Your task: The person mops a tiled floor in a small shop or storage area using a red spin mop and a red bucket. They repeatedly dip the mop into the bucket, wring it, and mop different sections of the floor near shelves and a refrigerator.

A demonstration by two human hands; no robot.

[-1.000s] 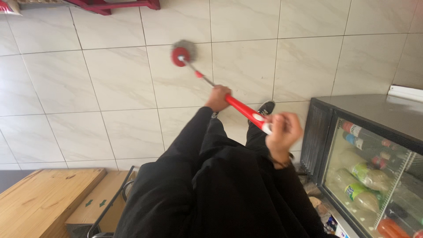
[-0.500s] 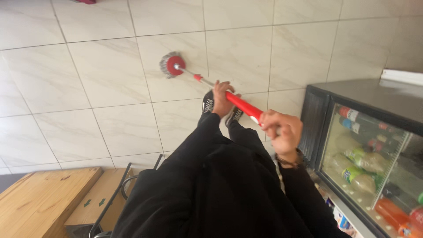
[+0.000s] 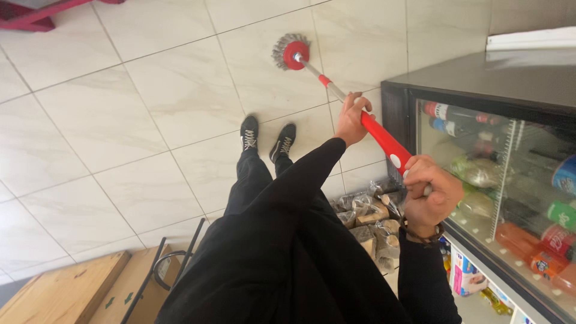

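Swung right since half a second ago, mop head [image 3: 291, 51] now upper centre on floor [image 3: 150, 90]; left hand [image 3: 351, 117] and right hand [image 3: 429, 195] clenched on handle [image 3: 384, 142], beside fridge [image 3: 480, 78]; mopping continues.

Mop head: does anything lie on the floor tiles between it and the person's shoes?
Nothing visible does. Bare tiled floor separates the mop head from the shoes; the drinks fridge stands off to the side.
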